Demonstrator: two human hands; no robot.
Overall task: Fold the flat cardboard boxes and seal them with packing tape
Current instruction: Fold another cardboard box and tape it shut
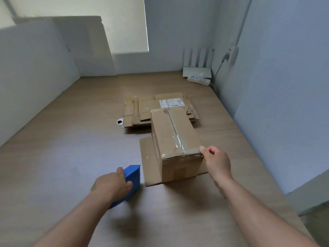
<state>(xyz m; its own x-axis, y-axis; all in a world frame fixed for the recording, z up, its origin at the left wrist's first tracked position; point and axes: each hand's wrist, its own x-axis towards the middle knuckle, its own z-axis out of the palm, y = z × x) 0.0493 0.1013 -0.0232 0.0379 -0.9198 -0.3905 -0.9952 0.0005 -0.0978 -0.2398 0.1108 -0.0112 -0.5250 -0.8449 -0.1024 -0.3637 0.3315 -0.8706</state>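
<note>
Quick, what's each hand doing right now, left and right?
Left hand: gripping the blue tape dispenser.
Right hand: fingers curled, thumb at a corner of the taped box; grip cannot be told.

Single view, head cam, wide-angle. It sits high over the near side of the counter [71, 139], pitched forward and down, facing along it to the far edge and back wall. Forearms enter from the bottom corners. The left hand [111, 184], gripping the blue tape dispenser [133, 177], is low and left of centre. The right hand [215, 163] is right of centre at the near right top corner of the sealed box [175, 139]. All are close to the lens. The flat cardboard stack [142, 109] is mid-frame, farther out. The router [196, 72] marks the far right corner, small. The side walls lean inward, with strong edge distortion.
</note>
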